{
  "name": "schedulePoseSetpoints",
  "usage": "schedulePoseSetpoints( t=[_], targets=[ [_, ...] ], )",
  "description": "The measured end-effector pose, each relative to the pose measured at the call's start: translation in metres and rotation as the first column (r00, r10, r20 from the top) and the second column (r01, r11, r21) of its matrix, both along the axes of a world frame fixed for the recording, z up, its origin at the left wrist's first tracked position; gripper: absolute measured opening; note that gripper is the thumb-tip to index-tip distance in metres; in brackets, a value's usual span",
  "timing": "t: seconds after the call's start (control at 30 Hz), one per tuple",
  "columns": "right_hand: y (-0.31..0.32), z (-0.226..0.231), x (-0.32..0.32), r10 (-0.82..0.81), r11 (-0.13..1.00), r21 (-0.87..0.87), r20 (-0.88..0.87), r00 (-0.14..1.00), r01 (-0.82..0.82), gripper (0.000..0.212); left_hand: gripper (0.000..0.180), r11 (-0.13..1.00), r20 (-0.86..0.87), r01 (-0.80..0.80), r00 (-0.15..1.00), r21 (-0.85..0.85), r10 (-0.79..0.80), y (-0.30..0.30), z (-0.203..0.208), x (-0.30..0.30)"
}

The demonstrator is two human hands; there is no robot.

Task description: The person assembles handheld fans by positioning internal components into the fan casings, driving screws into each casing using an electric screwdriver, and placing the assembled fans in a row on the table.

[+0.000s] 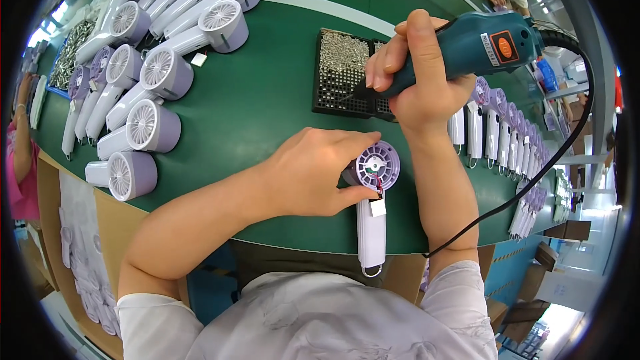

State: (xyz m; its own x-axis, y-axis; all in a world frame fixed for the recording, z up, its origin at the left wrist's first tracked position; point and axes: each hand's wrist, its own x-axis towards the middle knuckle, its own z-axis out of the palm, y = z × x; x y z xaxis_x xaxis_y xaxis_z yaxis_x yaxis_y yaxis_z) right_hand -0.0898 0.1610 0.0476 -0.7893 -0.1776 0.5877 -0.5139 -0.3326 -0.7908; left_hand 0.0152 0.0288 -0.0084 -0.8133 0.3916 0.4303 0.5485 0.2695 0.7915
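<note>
One handheld fan, lilac and white, back open with wires showing; at the green table's near edge, handle pointing near. Left hand: thumb and fingers pinching the fan's head. Right hand: wrapped around a teal electric screwdriver, corded, its tip over a black screw tray, farther off; contact with screws cannot be told. Left: finished-looking fans, grouped, lying down. Right: a row of fans.

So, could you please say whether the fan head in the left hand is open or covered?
Open on the visible side: the fan head in the left hand shows exposed wires.
</note>
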Motion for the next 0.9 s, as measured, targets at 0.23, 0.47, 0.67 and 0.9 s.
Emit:
schedulePoseSetpoints(
  t=[0.23,0.47,0.67,0.9],
  targets=[
    [0.006,-0.002,0.001,0.012,1.0,0.004,0.024,1.0,-0.013,0.014,0.066,1.0,0.013,-0.001,1.0,0.008,0.001,0.001,-0.002,0.001],
    [0.005,-0.002,0.002,-0.025,0.999,0.024,0.043,0.999,0.024,0.015,0.065,1.0,0.029,0.004,1.0,0.018,-0.004,0.001,0.0,0.0],
    [0.008,-0.004,0.001,0.032,0.998,0.056,0.036,0.999,-0.034,0.013,0.065,1.0,0.004,0.001,1.0,0.026,-0.001,0.001,0.0,-0.002],
    [0.005,-0.005,0.012,0.02,0.991,0.136,-0.03,0.999,-0.016,0.006,0.065,0.995,0.071,0.026,0.997,-0.095,-0.019,-0.003,0.008,-0.003]
  ],
)
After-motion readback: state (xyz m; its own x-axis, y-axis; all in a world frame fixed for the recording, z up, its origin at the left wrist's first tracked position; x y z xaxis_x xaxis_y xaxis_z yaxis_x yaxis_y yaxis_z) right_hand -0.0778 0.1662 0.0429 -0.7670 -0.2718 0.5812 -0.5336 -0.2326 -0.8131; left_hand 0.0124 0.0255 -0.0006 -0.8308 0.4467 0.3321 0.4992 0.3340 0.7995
